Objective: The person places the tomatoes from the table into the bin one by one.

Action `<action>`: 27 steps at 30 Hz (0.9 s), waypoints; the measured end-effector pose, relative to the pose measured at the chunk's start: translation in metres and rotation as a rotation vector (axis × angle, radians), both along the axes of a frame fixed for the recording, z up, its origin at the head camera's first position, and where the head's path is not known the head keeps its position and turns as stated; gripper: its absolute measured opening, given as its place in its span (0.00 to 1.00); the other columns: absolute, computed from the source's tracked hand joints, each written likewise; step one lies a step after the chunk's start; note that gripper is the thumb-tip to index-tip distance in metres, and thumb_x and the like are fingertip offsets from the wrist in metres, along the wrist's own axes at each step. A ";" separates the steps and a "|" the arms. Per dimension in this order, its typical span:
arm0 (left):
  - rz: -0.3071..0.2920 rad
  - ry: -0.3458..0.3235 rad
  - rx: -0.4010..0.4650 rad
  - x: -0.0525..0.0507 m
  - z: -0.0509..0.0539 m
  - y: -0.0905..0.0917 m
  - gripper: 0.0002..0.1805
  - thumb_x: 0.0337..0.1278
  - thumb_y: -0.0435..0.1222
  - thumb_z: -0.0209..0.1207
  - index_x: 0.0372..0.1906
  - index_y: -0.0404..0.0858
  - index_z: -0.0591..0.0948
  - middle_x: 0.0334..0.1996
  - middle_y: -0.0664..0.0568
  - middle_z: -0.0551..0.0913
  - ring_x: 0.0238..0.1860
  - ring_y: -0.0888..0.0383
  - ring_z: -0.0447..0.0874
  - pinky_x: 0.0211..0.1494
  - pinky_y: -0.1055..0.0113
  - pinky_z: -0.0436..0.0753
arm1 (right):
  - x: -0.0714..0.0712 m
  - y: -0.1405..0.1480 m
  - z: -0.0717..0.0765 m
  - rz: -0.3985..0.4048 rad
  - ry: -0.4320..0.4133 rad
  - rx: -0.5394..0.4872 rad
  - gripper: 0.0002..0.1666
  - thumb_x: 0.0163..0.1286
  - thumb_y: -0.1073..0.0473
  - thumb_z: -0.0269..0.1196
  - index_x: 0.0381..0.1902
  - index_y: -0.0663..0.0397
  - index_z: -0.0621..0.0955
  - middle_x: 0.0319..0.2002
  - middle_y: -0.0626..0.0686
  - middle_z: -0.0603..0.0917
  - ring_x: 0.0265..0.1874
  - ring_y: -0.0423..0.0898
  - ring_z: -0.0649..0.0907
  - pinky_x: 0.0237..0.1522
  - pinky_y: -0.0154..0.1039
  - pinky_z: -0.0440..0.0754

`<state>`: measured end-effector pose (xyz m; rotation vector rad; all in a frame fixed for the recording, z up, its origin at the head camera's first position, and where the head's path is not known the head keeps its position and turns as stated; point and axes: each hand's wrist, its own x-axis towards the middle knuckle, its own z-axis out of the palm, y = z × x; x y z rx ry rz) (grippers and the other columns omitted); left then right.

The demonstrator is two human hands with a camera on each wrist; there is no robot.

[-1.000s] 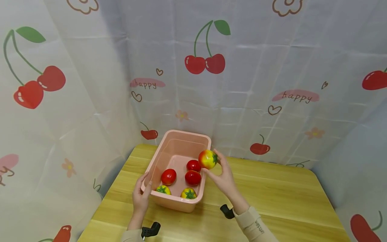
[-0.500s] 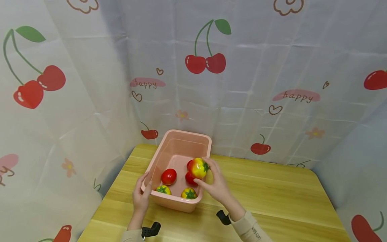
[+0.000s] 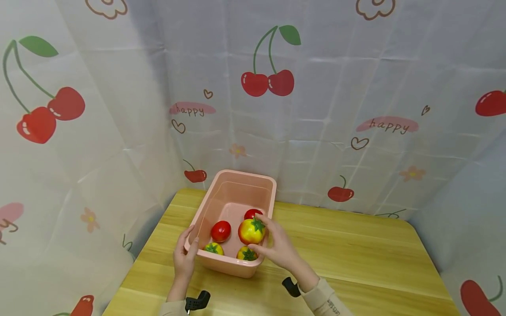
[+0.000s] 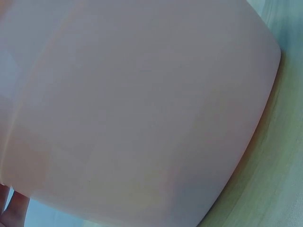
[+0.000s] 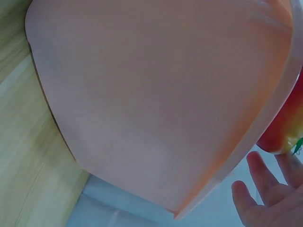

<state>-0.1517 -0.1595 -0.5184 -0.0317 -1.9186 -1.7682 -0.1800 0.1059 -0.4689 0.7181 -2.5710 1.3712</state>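
A pink plastic bin (image 3: 227, 267) stands on the table, seen from outside in both wrist views. My left hand (image 3: 184, 261) grips its near-left corner, thumb over the rim. My right hand (image 3: 281, 248) holds a red-and-yellow tomato (image 3: 250, 231) with a green star-shaped top between thumb and fingers, low inside the bin's right side. Around it in the bin lie a red tomato (image 3: 220, 231), another red one (image 3: 253, 213) partly covered, and two with yellow, green-topped ends: one at the near left (image 3: 214, 248), one at the near right (image 3: 245, 253). In the right wrist view, fingertips (image 5: 258, 163) touch or nearly touch the held tomato (image 5: 284, 125).
The wooden table (image 3: 356, 250) extends right of the bin. A white curtain (image 3: 308, 145) printed with cherries hangs close behind the bin and along both sides. Black wrist mounts (image 3: 197, 300) stick out beside both sleeves.
My right hand has carried the tomato from above the bin's right rim left and down into the bin, now covering one red tomato. My left hand has stayed on the corner.
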 end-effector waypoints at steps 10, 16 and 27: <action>0.000 -0.002 0.000 0.000 0.000 0.000 0.20 0.60 0.23 0.52 0.58 0.23 0.71 0.58 0.32 0.71 0.56 0.62 0.71 0.54 0.81 0.70 | 0.002 0.001 -0.001 0.020 -0.009 0.054 0.38 0.56 0.45 0.69 0.64 0.43 0.70 0.63 0.48 0.71 0.62 0.51 0.68 0.60 0.57 0.67; -0.004 -0.010 0.009 0.000 0.001 0.000 0.20 0.60 0.23 0.52 0.58 0.24 0.71 0.58 0.32 0.71 0.55 0.62 0.71 0.54 0.81 0.70 | 0.002 0.001 -0.001 0.004 0.026 0.037 0.35 0.56 0.49 0.70 0.61 0.43 0.72 0.62 0.46 0.72 0.62 0.49 0.69 0.60 0.57 0.66; -0.026 0.026 0.028 -0.001 0.000 0.000 0.20 0.59 0.21 0.52 0.57 0.21 0.70 0.58 0.29 0.70 0.55 0.49 0.71 0.53 0.80 0.71 | 0.002 0.000 -0.001 0.014 0.031 0.030 0.31 0.57 0.51 0.70 0.58 0.38 0.74 0.59 0.42 0.74 0.61 0.44 0.69 0.61 0.55 0.66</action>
